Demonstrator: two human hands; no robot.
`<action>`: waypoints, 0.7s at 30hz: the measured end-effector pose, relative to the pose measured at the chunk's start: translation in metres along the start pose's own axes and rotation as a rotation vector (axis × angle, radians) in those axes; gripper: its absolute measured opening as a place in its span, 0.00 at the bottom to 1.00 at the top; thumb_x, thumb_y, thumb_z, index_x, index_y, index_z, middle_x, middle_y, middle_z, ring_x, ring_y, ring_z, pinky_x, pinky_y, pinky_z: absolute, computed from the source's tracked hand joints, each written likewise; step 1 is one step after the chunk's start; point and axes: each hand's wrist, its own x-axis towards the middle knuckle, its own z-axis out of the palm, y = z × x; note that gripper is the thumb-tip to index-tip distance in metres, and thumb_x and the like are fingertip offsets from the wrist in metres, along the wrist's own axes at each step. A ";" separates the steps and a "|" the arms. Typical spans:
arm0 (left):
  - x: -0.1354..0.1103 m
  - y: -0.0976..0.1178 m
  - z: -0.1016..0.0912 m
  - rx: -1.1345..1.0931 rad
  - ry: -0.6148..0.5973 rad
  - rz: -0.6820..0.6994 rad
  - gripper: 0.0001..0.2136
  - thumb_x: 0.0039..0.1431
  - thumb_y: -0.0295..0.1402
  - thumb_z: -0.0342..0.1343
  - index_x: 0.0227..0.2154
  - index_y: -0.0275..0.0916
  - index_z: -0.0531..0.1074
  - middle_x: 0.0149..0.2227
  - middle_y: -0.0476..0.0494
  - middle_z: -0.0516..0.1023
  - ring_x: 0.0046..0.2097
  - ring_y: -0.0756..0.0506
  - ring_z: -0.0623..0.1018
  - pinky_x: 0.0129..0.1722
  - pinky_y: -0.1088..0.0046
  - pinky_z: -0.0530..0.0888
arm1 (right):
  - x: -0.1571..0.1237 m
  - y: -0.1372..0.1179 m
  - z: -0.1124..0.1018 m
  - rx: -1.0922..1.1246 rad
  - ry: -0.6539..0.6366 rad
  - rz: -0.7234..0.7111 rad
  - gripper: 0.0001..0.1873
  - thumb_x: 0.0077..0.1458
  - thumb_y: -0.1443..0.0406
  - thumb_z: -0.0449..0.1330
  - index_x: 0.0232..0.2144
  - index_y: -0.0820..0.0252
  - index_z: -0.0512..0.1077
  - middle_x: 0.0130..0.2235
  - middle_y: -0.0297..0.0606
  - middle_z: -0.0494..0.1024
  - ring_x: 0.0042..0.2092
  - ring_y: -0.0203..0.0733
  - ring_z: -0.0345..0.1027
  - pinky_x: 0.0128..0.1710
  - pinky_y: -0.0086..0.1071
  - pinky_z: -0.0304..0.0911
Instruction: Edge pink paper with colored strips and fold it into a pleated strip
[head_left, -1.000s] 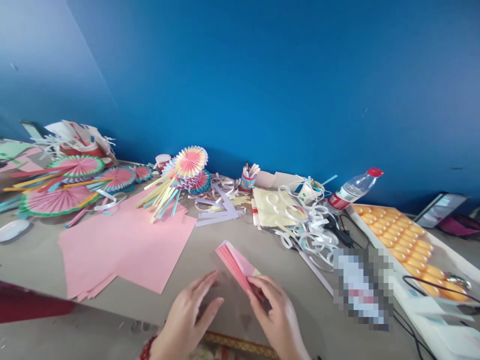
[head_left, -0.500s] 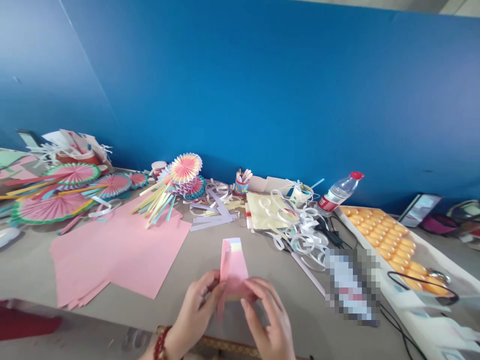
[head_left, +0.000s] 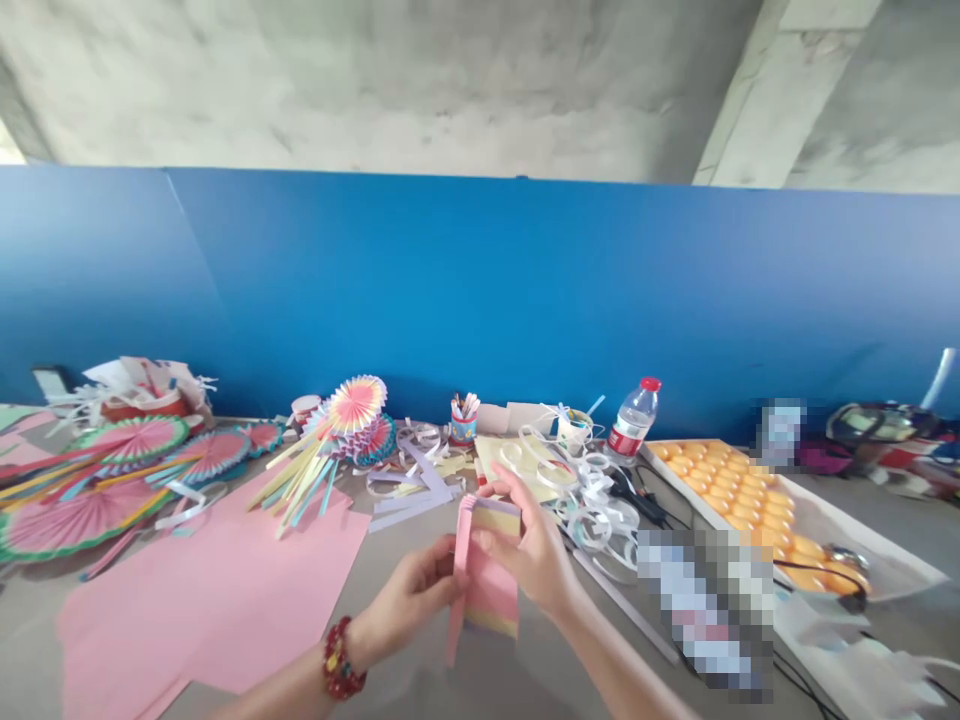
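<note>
A folded strip of pink paper (head_left: 491, 580) with yellow and purple bands at its ends stands upright between my hands above the grey table. Its left part is pleated into a narrow stack. My left hand (head_left: 416, 590), with a red bead bracelet on the wrist, pinches that stack at its lower left side. My right hand (head_left: 529, 545) grips the upper part, thumb on the near face and fingers behind the top edge. Large pink paper sheets (head_left: 217, 590) lie to the left of my hands.
Pleated paper fans (head_left: 97, 510) and a fan cluster with paper strips (head_left: 356, 410) lie left. Curled white strips (head_left: 600, 510), a bottle (head_left: 634, 420) and a tray of orange rounded pieces (head_left: 919, 575) stand right. A blue partition (head_left: 480, 290) rises behind.
My view has tilted up, showing the concrete wall. My right hand has moved from the paper's lower right side up to its top. The left hand still holds the pleated side.
</note>
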 end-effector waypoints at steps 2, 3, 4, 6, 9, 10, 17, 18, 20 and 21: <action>0.010 0.010 -0.002 0.089 0.074 0.073 0.19 0.61 0.50 0.54 0.41 0.38 0.72 0.39 0.44 0.76 0.40 0.45 0.74 0.42 0.71 0.70 | 0.006 -0.008 0.002 -0.030 0.025 -0.055 0.30 0.53 0.67 0.60 0.58 0.54 0.61 0.45 0.39 0.75 0.49 0.47 0.70 0.54 0.46 0.63; 0.015 0.015 -0.002 0.127 0.129 0.093 0.19 0.62 0.51 0.53 0.39 0.37 0.73 0.35 0.45 0.76 0.36 0.47 0.73 0.38 0.73 0.69 | 0.009 -0.013 0.001 -0.024 0.031 -0.079 0.29 0.54 0.67 0.59 0.58 0.54 0.61 0.45 0.39 0.75 0.47 0.46 0.71 0.52 0.45 0.65; 0.019 0.020 -0.002 0.154 0.183 0.103 0.20 0.62 0.52 0.52 0.35 0.37 0.72 0.30 0.47 0.75 0.32 0.49 0.71 0.33 0.76 0.67 | 0.011 -0.018 0.000 -0.010 0.031 -0.105 0.29 0.55 0.67 0.58 0.59 0.54 0.60 0.45 0.39 0.75 0.45 0.45 0.71 0.50 0.43 0.66; 0.026 0.027 -0.003 0.172 0.249 0.109 0.22 0.62 0.53 0.52 0.30 0.36 0.71 0.22 0.51 0.70 0.25 0.52 0.66 0.25 0.78 0.61 | 0.016 -0.029 -0.004 0.031 0.019 -0.165 0.30 0.57 0.67 0.57 0.61 0.53 0.58 0.46 0.40 0.74 0.43 0.43 0.72 0.47 0.40 0.68; 0.034 0.034 -0.003 0.169 0.286 0.152 0.22 0.60 0.52 0.54 0.27 0.35 0.71 0.21 0.51 0.67 0.24 0.53 0.64 0.23 0.79 0.58 | 0.025 -0.043 -0.011 0.050 -0.027 -0.217 0.30 0.57 0.66 0.57 0.61 0.54 0.57 0.47 0.41 0.74 0.44 0.42 0.71 0.46 0.40 0.69; 0.036 0.035 -0.002 0.182 0.293 0.171 0.22 0.60 0.52 0.54 0.26 0.34 0.71 0.22 0.51 0.67 0.25 0.52 0.63 0.24 0.79 0.58 | 0.028 -0.046 -0.012 0.044 -0.036 -0.210 0.30 0.57 0.66 0.58 0.61 0.54 0.58 0.46 0.41 0.74 0.44 0.43 0.72 0.46 0.40 0.68; 0.035 0.039 0.002 0.257 0.270 0.221 0.20 0.62 0.49 0.54 0.29 0.35 0.72 0.27 0.48 0.68 0.29 0.51 0.65 0.28 0.79 0.63 | 0.039 -0.044 -0.010 0.097 -0.040 -0.092 0.23 0.57 0.63 0.60 0.54 0.54 0.64 0.36 0.34 0.75 0.35 0.39 0.73 0.37 0.33 0.70; 0.035 0.039 0.003 0.246 0.263 0.218 0.19 0.62 0.49 0.53 0.31 0.35 0.72 0.28 0.48 0.69 0.30 0.50 0.66 0.29 0.79 0.64 | 0.040 -0.043 -0.010 0.128 -0.049 -0.080 0.23 0.56 0.63 0.61 0.54 0.54 0.64 0.35 0.34 0.75 0.34 0.39 0.73 0.36 0.33 0.70; 0.034 0.039 0.002 0.236 0.268 0.196 0.19 0.62 0.49 0.53 0.32 0.34 0.73 0.28 0.48 0.69 0.30 0.50 0.65 0.29 0.79 0.63 | 0.041 -0.040 -0.010 0.190 -0.081 -0.049 0.23 0.55 0.62 0.62 0.52 0.55 0.65 0.35 0.34 0.75 0.34 0.39 0.73 0.35 0.33 0.71; 0.034 0.038 0.002 0.239 0.276 0.181 0.20 0.62 0.49 0.53 0.31 0.34 0.73 0.27 0.48 0.67 0.29 0.51 0.64 0.28 0.79 0.62 | 0.041 -0.039 -0.010 0.211 -0.103 -0.030 0.22 0.55 0.62 0.63 0.51 0.55 0.66 0.34 0.34 0.75 0.34 0.39 0.73 0.36 0.33 0.71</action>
